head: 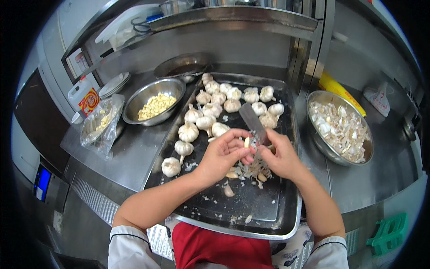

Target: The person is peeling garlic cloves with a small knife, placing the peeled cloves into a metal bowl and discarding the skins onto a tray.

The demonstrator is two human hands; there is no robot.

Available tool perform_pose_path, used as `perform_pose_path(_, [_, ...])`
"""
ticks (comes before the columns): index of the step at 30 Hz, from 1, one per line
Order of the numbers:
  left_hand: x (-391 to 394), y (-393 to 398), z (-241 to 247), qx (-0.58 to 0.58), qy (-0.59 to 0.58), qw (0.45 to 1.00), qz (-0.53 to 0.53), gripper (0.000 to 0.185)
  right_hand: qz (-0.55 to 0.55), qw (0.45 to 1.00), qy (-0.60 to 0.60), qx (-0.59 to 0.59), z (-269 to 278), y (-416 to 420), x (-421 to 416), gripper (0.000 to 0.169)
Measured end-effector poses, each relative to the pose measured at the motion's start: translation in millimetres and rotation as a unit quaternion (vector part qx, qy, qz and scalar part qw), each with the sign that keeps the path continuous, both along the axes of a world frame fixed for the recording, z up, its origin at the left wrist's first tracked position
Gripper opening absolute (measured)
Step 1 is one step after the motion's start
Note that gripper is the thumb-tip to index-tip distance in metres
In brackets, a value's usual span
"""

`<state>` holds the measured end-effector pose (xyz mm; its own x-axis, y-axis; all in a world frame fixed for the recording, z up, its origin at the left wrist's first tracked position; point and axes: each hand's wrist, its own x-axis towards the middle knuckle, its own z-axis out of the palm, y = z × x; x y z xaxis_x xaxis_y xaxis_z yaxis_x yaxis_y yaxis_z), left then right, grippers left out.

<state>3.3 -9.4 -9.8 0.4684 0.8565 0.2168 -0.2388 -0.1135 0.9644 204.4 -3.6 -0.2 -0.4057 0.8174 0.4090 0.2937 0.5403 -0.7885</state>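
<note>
My left hand (225, 154) pinches a pale garlic clove (247, 142) between thumb and fingers, above a dark metal tray (228, 210). Close beside it, my right hand (278, 153) grips a knife with a broad grey blade (252, 117) that points away from me to the upper left; its handle is hidden in the hand. Whole garlic bulbs (188, 131) lie across the tray's far part and left side. Under and in front of the hands is a heap of papery garlic skins (257, 168) with a few loose cloves, one unpeeled clove (229, 191) lying apart.
Left of the tray stand a steel bowl of peeled cloves (157, 106), a plastic-lined bowl (100, 124), stacked plates (115, 84) and a white jug (84, 95). To the right are a steel bowl of skins (339, 131) and a yellow roll (341, 94). A metal shelf (235, 15) spans the back.
</note>
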Motion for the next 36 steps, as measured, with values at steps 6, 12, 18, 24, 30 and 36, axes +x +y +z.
perform_pose_path(6, [0.0, 1.5, 1.7, 0.005, 0.002, 1.0, -0.002, 0.03, 0.021, 1.0, 0.019, 0.004, 2.1, 0.6, -1.4, 0.016])
perform_pose_path(12, [-1.9, 1.4, -1.3, -0.001, 0.008, 1.0, 0.003, 0.03, 0.025, 1.0, -0.007, 0.01, 5.1, -0.1, -4.1, 0.021])
perform_pose_path(18, [-2.1, 1.3, -1.4, 0.004, 0.011, 1.0, 0.006, 0.029, 0.028, 1.0, -0.013, 0.008, 6.6, -1.6, -3.0, 0.021])
perform_pose_path(24, [-1.9, 0.3, -2.6, 0.013, 0.018, 1.0, 0.016, 0.029, 0.03, 0.999, -0.017, 0.02, 6.8, -1.5, -4.6, 0.025])
perform_pose_path(30, [-2.0, 1.8, -3.6, 0.017, 0.021, 1.0, 0.014, 0.026, 0.032, 0.999, -0.018, 0.026, 6.8, -1.0, -4.1, 0.026])
perform_pose_path(36, [-1.1, 1.1, -2.7, 0.007, 0.012, 1.0, 0.012, 0.025, 0.031, 0.999, -0.005, 0.027, 7.0, -2.1, -4.8, 0.021])
